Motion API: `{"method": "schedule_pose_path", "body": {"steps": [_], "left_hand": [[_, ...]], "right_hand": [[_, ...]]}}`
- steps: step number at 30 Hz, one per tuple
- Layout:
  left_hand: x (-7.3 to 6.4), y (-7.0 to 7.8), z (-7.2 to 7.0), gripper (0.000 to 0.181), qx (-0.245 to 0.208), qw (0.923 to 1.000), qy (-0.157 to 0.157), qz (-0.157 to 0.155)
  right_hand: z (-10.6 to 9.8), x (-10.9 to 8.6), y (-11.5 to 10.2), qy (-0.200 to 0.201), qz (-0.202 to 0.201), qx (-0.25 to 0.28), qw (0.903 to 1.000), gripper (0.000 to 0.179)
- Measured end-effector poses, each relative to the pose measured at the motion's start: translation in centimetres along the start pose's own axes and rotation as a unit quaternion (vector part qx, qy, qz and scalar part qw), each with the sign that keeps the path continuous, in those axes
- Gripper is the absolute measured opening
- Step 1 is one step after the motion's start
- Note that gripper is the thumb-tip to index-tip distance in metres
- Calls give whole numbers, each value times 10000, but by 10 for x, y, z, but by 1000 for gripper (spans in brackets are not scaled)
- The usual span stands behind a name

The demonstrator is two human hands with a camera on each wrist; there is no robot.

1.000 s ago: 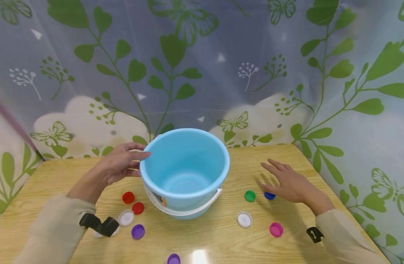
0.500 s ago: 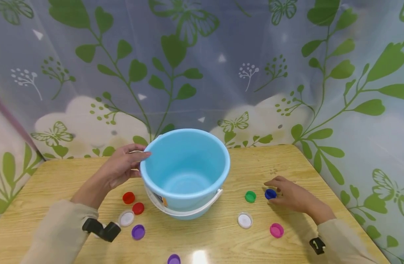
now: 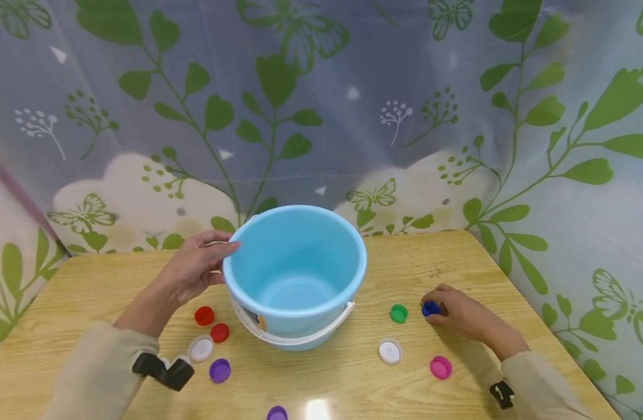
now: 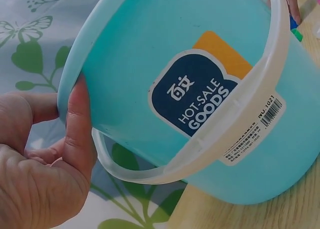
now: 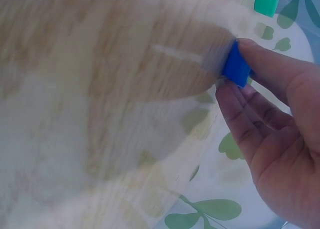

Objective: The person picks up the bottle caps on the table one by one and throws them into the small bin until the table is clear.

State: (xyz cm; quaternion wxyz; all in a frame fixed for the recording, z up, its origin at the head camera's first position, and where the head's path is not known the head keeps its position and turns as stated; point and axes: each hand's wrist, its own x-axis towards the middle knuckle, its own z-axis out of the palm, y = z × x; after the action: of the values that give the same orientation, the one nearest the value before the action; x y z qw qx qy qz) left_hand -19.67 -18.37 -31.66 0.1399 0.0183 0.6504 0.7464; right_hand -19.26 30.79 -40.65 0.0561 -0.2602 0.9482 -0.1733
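A light blue bucket (image 3: 295, 268) with a white handle (image 3: 300, 338) stands mid-table, its mouth tipped toward me. My left hand (image 3: 195, 265) grips its rim on the left; in the left wrist view, thumb and fingers (image 4: 77, 124) pinch the rim from both sides. Over on the right, my right hand (image 3: 465, 312) pinches a blue bottle cap (image 3: 431, 308) between thumb and fingertips, down at the tabletop. The right wrist view has the same blue cap (image 5: 236, 64) on edge in that pinch. Left of it lies a green cap (image 3: 399, 313).
Right of the bucket lie a white cap (image 3: 390, 351) and a pink cap (image 3: 441, 367). On the left are two red caps (image 3: 204, 315), a white cap (image 3: 201, 348) and a purple cap (image 3: 220, 370). Another purple cap (image 3: 277, 413) lies at the front. Patterned curtains border the table (image 3: 331, 385).
My right hand has come down from above the table onto the blue cap, and its spread fingers have closed around it. The left hand and the bucket have stayed in place.
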Motion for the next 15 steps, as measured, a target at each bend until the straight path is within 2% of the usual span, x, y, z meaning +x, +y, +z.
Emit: {"method": "schedule_pose_path", "body": {"steps": [9,15], "left_hand": [[-1,-1,0,34,-129,9999,17,43],[-1,-2,0,35,-106,9999,54,34]], "right_hand": [[1,-2,3,139,-234,29,9996,24],[0,-1,2,92,-180,107,9997,26]]}}
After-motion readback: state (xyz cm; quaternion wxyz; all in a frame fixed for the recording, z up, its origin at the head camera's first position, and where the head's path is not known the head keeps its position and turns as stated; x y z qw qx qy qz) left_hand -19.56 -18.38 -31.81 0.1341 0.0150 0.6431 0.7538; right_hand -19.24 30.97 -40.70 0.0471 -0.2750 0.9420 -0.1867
